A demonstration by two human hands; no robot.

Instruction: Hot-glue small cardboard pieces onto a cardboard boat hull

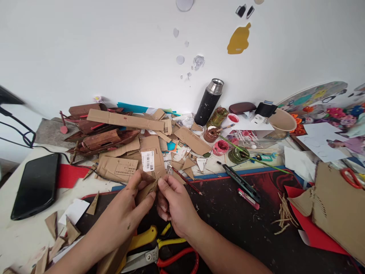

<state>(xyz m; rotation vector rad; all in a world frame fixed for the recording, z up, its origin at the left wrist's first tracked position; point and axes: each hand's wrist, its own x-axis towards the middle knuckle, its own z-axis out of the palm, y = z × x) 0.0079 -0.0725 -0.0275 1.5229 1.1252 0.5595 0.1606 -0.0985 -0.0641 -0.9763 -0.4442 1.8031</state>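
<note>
Between my two hands is a small folded cardboard piece (147,190), its edge pinched by thumbs and fingers. My left hand (137,201) is closed on its left side, and my right hand (172,199) grips the right end. Some of the piece is hidden behind the fingers. Just below the hands lie a yellow-handled cutter (144,238) and scissors (148,257) with red and yellow handles nearby. A larger cardboard strip (111,260) shows partly under my left forearm.
Cardboard scraps (192,140) and brown boat models (99,140) crowd the back. A black flask (207,104), paint jars (221,147) and a green cutter (239,182) are right of centre. A phone (35,186) lies left; twine pieces (282,213) lie right.
</note>
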